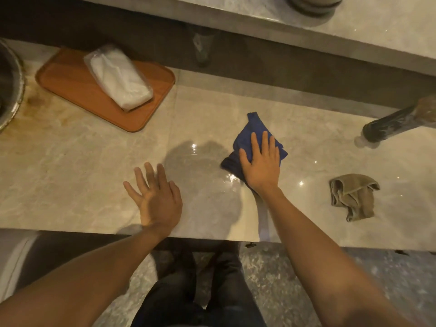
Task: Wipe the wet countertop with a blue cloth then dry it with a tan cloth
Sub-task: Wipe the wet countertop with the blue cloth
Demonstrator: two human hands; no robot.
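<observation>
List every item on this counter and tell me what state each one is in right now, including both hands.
Blue cloth: bunched, pressed flat under the right hand.
Right hand: open, palm down on the cloth.
Left hand: open, fingers spread, empty.
Tan cloth: crumpled, untouched.
Marble countertop: wet patch between the hands.
Orange tray: flat, carrying a package.
Plastic-wrapped white package: sealed, lying on the tray.

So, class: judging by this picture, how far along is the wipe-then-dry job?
Nothing looks finished: the countertop shows a wet sheen. In hand: the right hand presses the blue cloth flat beside it; the left hand is empty. Left: drying, since the tan cloth lies untouched.
</observation>
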